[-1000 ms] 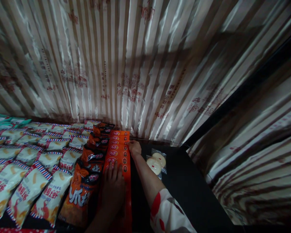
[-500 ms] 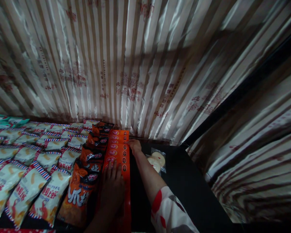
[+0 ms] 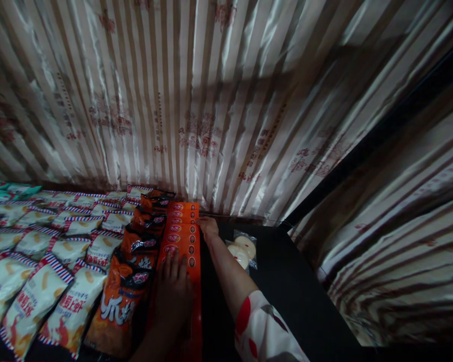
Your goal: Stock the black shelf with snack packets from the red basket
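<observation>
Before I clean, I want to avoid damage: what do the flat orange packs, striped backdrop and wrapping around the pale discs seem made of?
Flat orange packs: probably plastic film or coated card; smooth, straight-edged, printed. Striped backdrop: perhaps satiny fabric or sheeting; bright streaks along folds. Wrapping: likely clear, glossy plastic; see-through, glinting edges.

Head camera: worn on the person's head; looks forward and down from above
Left hand [image 3: 174,294]: close to the lens, low in frame; seen from its back
Right hand [image 3: 209,229]: farther out than the left; seen along the forearm
Black tabletop [image 3: 287,289]: viewed obliquely from above
Striped curtain [image 3: 173,125]: faced beyond the tabletop; fills the upper frame
</observation>
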Motion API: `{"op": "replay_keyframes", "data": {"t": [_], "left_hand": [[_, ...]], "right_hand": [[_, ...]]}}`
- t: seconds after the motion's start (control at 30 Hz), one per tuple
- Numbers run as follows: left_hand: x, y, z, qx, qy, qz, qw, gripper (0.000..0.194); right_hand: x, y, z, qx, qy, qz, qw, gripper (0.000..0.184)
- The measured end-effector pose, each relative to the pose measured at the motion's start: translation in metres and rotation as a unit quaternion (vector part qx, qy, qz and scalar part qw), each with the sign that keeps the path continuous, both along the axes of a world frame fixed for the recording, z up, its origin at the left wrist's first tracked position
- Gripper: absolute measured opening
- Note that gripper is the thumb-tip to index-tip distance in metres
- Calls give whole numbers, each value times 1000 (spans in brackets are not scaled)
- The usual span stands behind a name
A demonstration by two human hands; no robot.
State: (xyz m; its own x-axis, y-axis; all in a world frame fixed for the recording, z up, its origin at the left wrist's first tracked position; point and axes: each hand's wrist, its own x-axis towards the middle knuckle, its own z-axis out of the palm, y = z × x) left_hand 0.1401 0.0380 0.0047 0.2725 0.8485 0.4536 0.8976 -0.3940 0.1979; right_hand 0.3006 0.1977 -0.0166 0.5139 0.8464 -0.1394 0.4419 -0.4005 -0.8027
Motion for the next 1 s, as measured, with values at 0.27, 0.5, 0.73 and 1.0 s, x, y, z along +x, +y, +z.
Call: {"op": "replay_keyframes", "data": {"t": [0.27,0.5,0.73,1.0], "left_hand": [[3,4,7,-25,-11,21,999,40],[8,10,16,-69,-13,31,997,42],[33,42,29,-59,-14,29,998,43],[61,95,8,-116,-35,29,992,47]], "right_hand": [[-2,-4,6,-25,7,-34,999,23],[-1,-2,3,-33,6,-38,999,24],[-3,-7,14,-35,6,-31,999,24],[1,-6,14,-27,18,-34,999,20]]}}
